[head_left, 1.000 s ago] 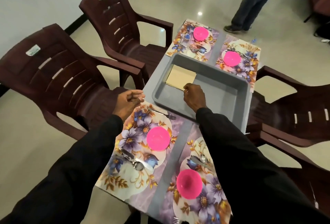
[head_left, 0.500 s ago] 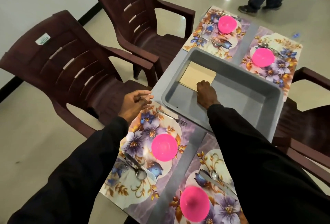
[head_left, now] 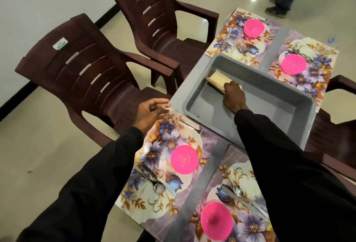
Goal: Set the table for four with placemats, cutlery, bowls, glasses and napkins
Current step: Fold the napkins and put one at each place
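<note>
Head view: the right hand (head_left: 233, 96) is inside the grey tub (head_left: 265, 112), fingers curled round the near end of the napkin stack (head_left: 216, 78), which lies against the tub's left wall. The left hand (head_left: 151, 113) hovers just left of the tub, fingers released (holding nothing). Pink bowls (head_left: 184, 159) on floral placemats (head_left: 169, 137) lie before and beyond the tub.

We note right hand (head_left: 234, 95) has closed on the napkin stack (head_left: 216, 80), which now looks tilted up; left hand (head_left: 151, 113) has opened out.
</note>
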